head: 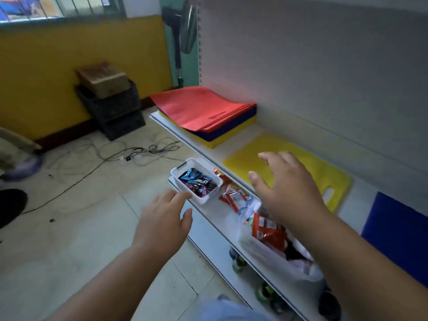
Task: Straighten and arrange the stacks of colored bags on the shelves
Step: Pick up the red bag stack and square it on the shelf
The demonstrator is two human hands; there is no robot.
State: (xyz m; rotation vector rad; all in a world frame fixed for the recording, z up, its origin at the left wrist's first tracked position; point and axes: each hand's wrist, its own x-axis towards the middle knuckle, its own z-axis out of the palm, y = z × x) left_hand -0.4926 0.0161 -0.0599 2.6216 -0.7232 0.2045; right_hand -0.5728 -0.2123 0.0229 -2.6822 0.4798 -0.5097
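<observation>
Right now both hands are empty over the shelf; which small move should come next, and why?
Probably lower the right hand onto the yellow bag. It hovers open just above it. The bag lies alone and skewed on the shelf, apart from the red-topped stack. The left hand is open by the white basket.

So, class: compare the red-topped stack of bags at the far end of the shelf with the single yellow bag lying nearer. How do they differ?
The red-topped stack of bags is thick, with blue and yellow layers beneath; the single yellow bag is one thin sheet. The stack lies untouched at the far end; the yellow bag sits nearer, partly hidden behind the open right hand. Both lie flat on the white shelf.
</observation>
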